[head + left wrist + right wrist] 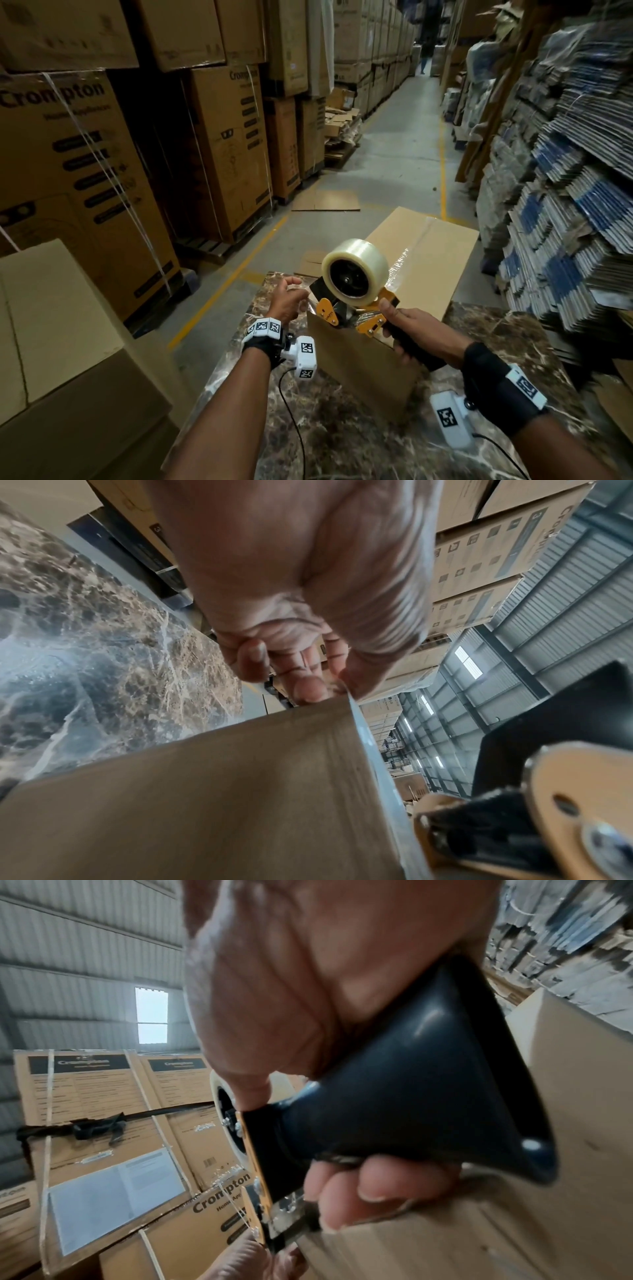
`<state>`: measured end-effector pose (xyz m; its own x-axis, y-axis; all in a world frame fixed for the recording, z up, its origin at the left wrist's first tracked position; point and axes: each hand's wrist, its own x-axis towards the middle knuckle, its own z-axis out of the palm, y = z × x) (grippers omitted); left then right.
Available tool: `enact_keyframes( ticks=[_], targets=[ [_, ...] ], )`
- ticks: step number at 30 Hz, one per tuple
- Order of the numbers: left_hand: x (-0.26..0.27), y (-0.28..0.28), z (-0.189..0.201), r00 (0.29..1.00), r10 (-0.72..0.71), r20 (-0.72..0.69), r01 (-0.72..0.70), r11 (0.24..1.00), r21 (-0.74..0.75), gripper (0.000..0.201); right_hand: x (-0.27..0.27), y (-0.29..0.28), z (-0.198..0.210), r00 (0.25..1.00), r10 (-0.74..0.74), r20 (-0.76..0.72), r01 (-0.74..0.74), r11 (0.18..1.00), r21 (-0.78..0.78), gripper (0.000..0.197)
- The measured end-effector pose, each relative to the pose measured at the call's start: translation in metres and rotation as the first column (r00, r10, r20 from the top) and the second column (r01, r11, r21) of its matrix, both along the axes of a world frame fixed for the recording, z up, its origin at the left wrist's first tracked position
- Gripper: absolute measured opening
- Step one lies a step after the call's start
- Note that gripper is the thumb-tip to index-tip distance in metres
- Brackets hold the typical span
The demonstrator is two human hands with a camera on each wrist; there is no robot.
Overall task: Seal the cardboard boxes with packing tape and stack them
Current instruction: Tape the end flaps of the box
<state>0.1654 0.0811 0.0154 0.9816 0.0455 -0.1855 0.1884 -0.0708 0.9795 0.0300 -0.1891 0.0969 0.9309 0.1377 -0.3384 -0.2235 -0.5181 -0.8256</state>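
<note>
A plain cardboard box [421,260] lies on the marble-patterned table [308,428], with clear tape along its top seam. My right hand [407,322] grips the black handle [428,1091] of a yellow tape dispenser [356,274], which sits at the box's near top edge with its clear roll upright. My left hand [287,298] is at the box's near left corner, fingers curled. In the left wrist view the thumb and a fingertip of my left hand [308,685] pinch the end of a clear tape strip running along the edge of the box [222,791] towards the dispenser [548,804].
Plain boxes [61,325] are stacked close on my left. Tall printed cartons [85,171] line the left side of the aisle, and bundles of flat cardboard [565,205] fill the right. A flat cardboard sheet [325,202] lies on the floor ahead. A person [426,44] stands far down the aisle.
</note>
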Motion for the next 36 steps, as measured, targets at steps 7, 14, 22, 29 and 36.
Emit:
enact_keyframes(
  ticks=[7,14,22,29,36],
  targets=[
    [-0.002,0.003,-0.003,0.997,0.065,-0.037,-0.064,0.997,0.038,0.013,-0.001,-0.002,0.0,0.999,0.015,-0.047,-0.012,0.998,0.068,0.09],
    [-0.022,-0.007,0.004,0.979,0.028,0.204,-0.061,0.986,0.157,0.026,0.001,-0.004,-0.004,0.998,0.023,-0.06,-0.017,0.996,0.088,0.099],
    [-0.027,-0.007,0.007,0.989,0.121,0.081,-0.13,0.984,0.122,0.013,-0.006,0.005,-0.004,0.999,0.0,0.051,-0.001,1.0,0.016,0.085],
    [-0.029,-0.009,0.01,0.987,0.134,0.091,-0.151,0.964,0.217,0.011,-0.011,0.007,-0.009,0.992,0.04,0.119,-0.029,0.995,-0.092,0.076],
    [-0.032,-0.014,0.012,0.985,0.154,0.08,-0.167,0.967,0.193,0.012,-0.045,-0.04,-0.018,0.986,-0.006,0.167,0.019,0.997,-0.074,0.093]
  ],
)
